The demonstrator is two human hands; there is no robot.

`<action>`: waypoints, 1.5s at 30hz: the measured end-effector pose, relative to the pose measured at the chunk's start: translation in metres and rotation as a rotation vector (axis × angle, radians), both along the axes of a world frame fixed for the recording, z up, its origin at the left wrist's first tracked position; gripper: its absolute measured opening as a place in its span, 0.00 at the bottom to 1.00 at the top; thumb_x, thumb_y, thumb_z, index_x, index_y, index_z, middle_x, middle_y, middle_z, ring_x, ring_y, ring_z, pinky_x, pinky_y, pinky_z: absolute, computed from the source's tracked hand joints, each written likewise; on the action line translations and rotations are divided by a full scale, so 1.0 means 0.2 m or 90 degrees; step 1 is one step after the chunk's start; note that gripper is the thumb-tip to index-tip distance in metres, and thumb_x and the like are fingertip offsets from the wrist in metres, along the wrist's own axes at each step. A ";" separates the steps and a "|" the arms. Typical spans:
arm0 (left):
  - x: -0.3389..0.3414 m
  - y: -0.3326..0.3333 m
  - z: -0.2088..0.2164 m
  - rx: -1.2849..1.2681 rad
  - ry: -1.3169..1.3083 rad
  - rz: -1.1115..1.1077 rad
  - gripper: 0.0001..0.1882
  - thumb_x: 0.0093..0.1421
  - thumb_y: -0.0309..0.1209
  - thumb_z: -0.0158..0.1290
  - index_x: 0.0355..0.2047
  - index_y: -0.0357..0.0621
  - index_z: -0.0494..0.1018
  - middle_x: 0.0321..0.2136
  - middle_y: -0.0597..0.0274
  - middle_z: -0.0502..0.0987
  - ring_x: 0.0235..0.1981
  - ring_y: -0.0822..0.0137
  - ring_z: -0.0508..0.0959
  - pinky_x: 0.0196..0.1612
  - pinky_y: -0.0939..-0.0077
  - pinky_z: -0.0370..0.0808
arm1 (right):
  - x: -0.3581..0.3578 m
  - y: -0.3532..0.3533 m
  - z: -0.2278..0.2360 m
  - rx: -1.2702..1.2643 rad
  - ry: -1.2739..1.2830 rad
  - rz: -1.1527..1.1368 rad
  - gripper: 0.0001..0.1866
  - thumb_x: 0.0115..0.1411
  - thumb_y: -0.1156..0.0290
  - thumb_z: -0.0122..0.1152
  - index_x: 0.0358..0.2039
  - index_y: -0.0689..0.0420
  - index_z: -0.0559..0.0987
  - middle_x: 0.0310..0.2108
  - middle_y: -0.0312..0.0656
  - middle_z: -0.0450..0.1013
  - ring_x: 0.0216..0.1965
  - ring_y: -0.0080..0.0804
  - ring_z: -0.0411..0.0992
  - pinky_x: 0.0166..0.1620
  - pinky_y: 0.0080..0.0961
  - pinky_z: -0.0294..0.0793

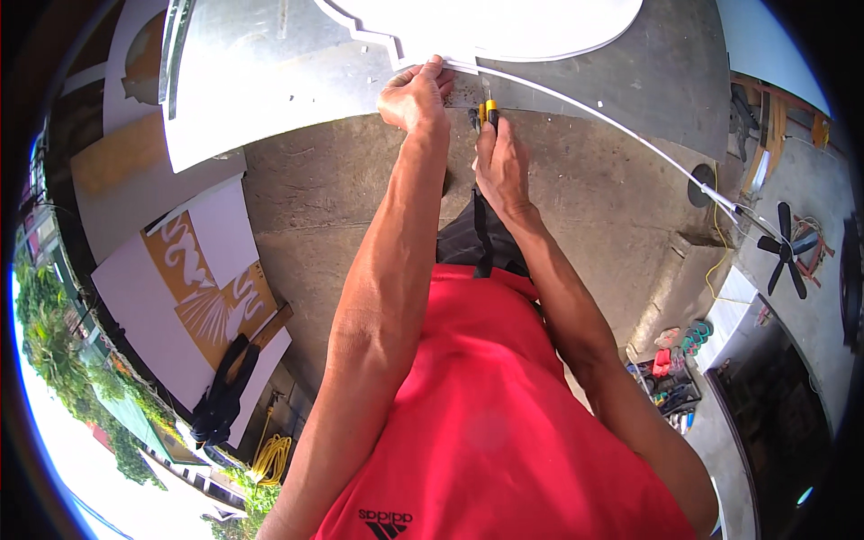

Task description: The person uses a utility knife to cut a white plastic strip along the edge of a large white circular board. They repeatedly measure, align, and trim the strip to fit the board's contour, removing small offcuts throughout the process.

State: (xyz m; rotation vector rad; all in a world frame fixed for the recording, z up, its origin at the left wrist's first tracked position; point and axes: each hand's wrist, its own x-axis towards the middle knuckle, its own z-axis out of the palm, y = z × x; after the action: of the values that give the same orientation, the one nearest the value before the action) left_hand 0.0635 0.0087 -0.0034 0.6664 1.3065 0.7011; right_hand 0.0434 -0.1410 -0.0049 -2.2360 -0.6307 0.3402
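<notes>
My left hand (417,94) is closed at the table's near edge, thumb and fingers pinching a long thin white strip (558,95) where it meets the stepped corner of a white panel (504,22). From there the strip bows out to the right, past the tabletop. Just right of that pinch, my right hand (502,166) grips a yellow-and-black cutter (491,112). Its narrow tip points away from me, toward the strip; the tip is small and hard to make out. The panel, with a raised white edging, lies on the grey metal tabletop (297,90).
Small white scraps dot the tabletop. Leaning boards, one with a brown-and-white design (211,279), stand on the left near a coil of yellow cord (272,459). On the right are a black-bladed fan (786,252), a yellow cable (715,261) and a crate of tools (670,391).
</notes>
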 end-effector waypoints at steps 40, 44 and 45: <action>-0.01 0.00 0.01 0.010 0.028 -0.038 0.11 0.55 0.18 0.66 0.34 0.23 0.77 0.30 0.44 0.83 0.29 0.55 0.86 0.31 0.70 0.87 | 0.04 0.15 0.05 -0.156 -0.174 -0.003 0.12 0.66 0.68 0.57 0.36 0.64 0.67 0.25 0.55 0.74 0.21 0.53 0.77 0.21 0.43 0.76; -0.01 0.00 0.01 0.010 0.040 -0.041 0.10 0.55 0.17 0.66 0.34 0.23 0.77 0.31 0.43 0.83 0.30 0.54 0.86 0.31 0.70 0.87 | 0.03 0.15 0.03 -0.131 -0.168 -0.011 0.12 0.63 0.71 0.59 0.37 0.64 0.66 0.27 0.54 0.74 0.21 0.51 0.77 0.21 0.41 0.77; 0.00 0.00 0.01 0.009 0.045 -0.044 0.10 0.55 0.17 0.66 0.34 0.23 0.77 0.31 0.43 0.83 0.30 0.54 0.86 0.31 0.70 0.88 | 0.03 0.15 0.01 -0.126 -0.180 -0.006 0.13 0.61 0.72 0.60 0.37 0.64 0.66 0.28 0.53 0.73 0.21 0.48 0.78 0.20 0.39 0.77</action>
State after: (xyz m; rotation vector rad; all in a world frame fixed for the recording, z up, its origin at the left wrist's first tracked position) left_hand 0.0625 0.0089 -0.0012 0.7503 1.3378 0.6364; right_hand 0.0491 -0.1119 -0.0019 -2.5013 -0.7616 0.0844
